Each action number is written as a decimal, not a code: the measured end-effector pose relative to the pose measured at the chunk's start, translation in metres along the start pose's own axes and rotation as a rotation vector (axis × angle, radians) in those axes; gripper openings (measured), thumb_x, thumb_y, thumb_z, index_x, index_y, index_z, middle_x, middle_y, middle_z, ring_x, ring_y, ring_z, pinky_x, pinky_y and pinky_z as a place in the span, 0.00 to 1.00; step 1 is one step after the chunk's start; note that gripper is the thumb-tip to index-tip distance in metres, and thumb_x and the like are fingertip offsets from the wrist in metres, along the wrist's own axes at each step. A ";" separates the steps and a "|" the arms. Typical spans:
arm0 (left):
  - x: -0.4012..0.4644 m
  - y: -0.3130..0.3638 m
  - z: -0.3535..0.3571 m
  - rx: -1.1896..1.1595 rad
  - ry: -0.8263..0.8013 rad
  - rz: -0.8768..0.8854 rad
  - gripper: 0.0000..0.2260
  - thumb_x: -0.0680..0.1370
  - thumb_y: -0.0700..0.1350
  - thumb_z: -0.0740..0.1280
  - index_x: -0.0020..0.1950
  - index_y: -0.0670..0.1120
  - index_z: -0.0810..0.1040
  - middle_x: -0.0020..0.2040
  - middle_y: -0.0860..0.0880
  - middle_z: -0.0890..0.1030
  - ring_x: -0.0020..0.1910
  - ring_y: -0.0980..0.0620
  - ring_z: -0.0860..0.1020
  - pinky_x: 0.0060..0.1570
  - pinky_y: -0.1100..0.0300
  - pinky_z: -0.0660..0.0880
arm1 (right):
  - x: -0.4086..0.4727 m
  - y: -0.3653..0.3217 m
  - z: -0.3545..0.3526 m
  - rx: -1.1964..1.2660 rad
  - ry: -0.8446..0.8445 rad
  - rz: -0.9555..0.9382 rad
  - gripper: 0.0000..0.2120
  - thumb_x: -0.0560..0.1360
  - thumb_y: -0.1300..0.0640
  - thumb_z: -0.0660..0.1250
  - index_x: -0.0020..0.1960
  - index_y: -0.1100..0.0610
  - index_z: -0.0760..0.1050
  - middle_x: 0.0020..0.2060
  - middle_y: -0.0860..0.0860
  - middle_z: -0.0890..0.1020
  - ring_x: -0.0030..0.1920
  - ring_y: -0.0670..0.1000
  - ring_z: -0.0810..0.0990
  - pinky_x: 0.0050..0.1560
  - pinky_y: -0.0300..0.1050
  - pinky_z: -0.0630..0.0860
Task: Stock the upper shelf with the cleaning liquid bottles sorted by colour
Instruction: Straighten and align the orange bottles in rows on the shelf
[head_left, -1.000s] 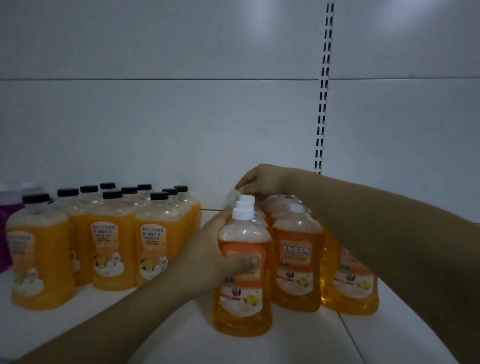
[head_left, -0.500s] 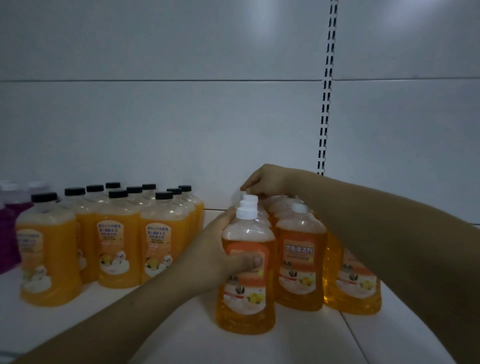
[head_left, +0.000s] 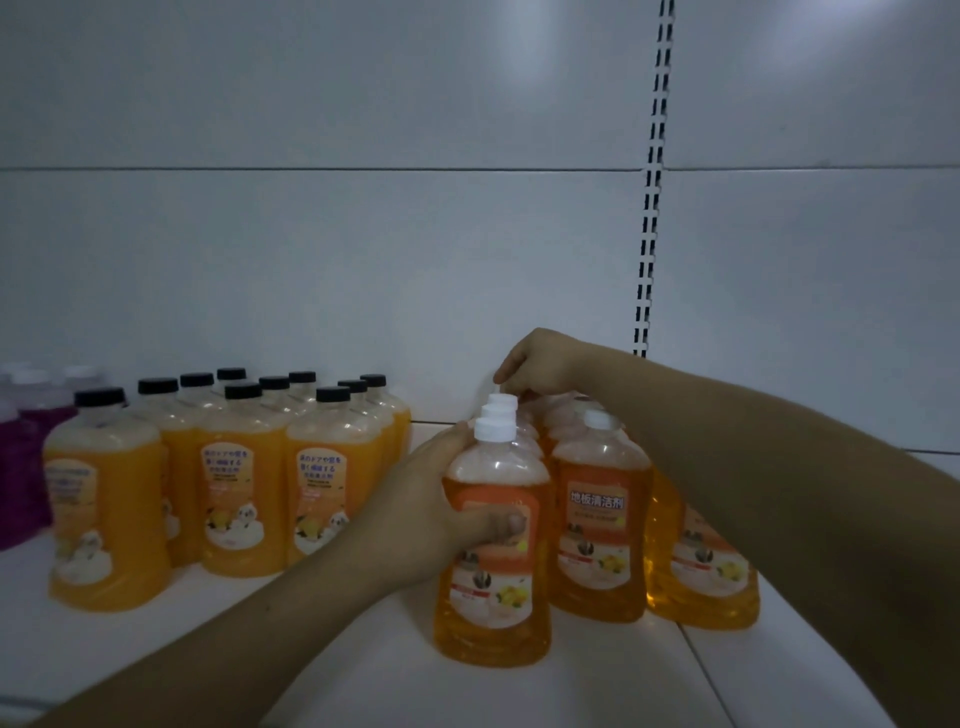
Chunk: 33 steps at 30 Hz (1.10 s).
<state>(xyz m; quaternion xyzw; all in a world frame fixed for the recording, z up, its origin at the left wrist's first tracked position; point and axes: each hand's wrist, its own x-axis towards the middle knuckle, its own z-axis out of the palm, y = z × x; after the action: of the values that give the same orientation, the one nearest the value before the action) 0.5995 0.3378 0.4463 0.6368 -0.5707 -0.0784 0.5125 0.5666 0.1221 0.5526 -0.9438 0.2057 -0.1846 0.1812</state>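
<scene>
Shelf (head_left: 363, 670) carries three bottle groups, back panel (head_left: 363, 260) behind. Far left: partly cut-off bottle cluster (head_left: 26, 457). Right of it: black-capped bottles (head_left: 244, 488) in rows running front to back. Right again, across gap: white-capped bottles (head_left: 597, 535) in columns running back. Front bottle (head_left: 493, 561) of leftmost column, left hand (head_left: 431, 519) wrapped round its left side. Right hand (head_left: 540, 358) above rear caps of same column. Slotted upright (head_left: 652, 208) on panel behind right group.

1. The front bottle (head_left: 492, 551) held orange liquid, with a white cap and an orange label.
2. At 9 o'clock from it, the black-capped bottles (head_left: 244, 483) were yellow-orange with pale labels.
3. Further at 9 o'clock, the purple bottles (head_left: 21, 467) had whitish caps.
4. The shelf (head_left: 571, 691) and the back panel (head_left: 363, 260) were white.
</scene>
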 end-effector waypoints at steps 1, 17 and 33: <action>0.000 0.000 0.000 0.004 0.002 0.000 0.30 0.67 0.50 0.76 0.65 0.61 0.69 0.54 0.57 0.80 0.50 0.60 0.81 0.47 0.58 0.81 | 0.000 -0.002 0.000 -0.007 -0.003 0.011 0.10 0.73 0.65 0.70 0.53 0.59 0.83 0.40 0.49 0.82 0.40 0.48 0.83 0.49 0.40 0.81; 0.011 0.007 -0.009 -0.129 -0.024 -0.093 0.27 0.68 0.62 0.65 0.64 0.60 0.64 0.53 0.63 0.73 0.46 0.65 0.77 0.40 0.71 0.75 | -0.031 -0.009 -0.012 -0.151 -0.011 -0.028 0.17 0.80 0.52 0.61 0.67 0.55 0.74 0.60 0.48 0.77 0.58 0.49 0.75 0.56 0.39 0.69; 0.063 -0.012 -0.006 -0.303 -0.037 -0.387 0.14 0.80 0.53 0.56 0.48 0.47 0.78 0.32 0.50 0.83 0.31 0.55 0.80 0.35 0.62 0.74 | -0.108 -0.009 0.003 -0.068 0.027 0.069 0.34 0.79 0.34 0.42 0.76 0.53 0.60 0.75 0.52 0.65 0.74 0.54 0.62 0.71 0.49 0.57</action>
<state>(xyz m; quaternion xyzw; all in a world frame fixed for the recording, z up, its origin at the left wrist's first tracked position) 0.6325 0.2878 0.4704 0.6487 -0.4290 -0.2713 0.5670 0.4797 0.1797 0.5240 -0.9393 0.2465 -0.1838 0.1525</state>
